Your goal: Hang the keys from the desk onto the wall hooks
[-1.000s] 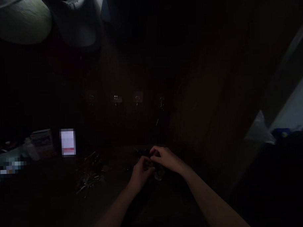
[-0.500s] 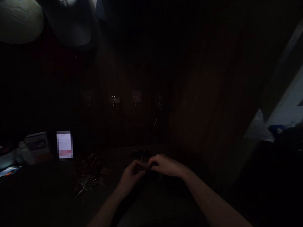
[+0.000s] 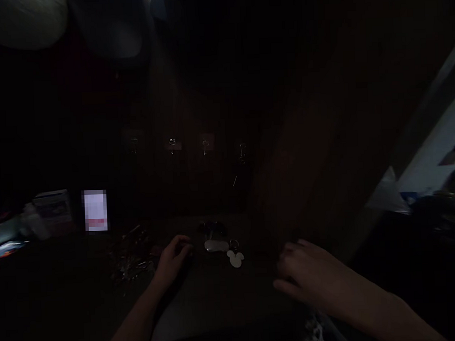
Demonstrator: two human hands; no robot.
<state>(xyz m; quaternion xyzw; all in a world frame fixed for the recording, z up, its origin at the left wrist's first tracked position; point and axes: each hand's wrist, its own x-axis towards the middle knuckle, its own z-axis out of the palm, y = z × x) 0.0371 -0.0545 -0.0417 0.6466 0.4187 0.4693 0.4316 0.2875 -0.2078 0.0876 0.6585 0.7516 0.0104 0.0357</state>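
Observation:
On the dark tabletop lies a pale, elongated silvery object [image 3: 216,246]. Touching or close to its right end is a key ring with a white mouse-head-shaped tag [image 3: 235,259]. Dark items [image 3: 213,228] sit just behind them, too dim to make out. My left hand [image 3: 173,259] rests left of the silvery object, fingers loosely bent with a gap to the thumb, nothing visible in it. Well to the right, my right hand [image 3: 305,272] hovers with its thumb apart from the fingers, also holding nothing that shows; it is slightly blurred.
A heap of small metal pieces [image 3: 131,263] lies left of my left hand. Several metal hooks [image 3: 205,145] hang on the dark back wall. A box [image 3: 53,209] and a lit screen [image 3: 9,248] are at far left. A whitish bag [image 3: 388,192] hangs at right.
My hands were together over the middle of the table and have parted. The left moved slightly left, the right swung far right and nearer, uncovering the silvery object and the white tag.

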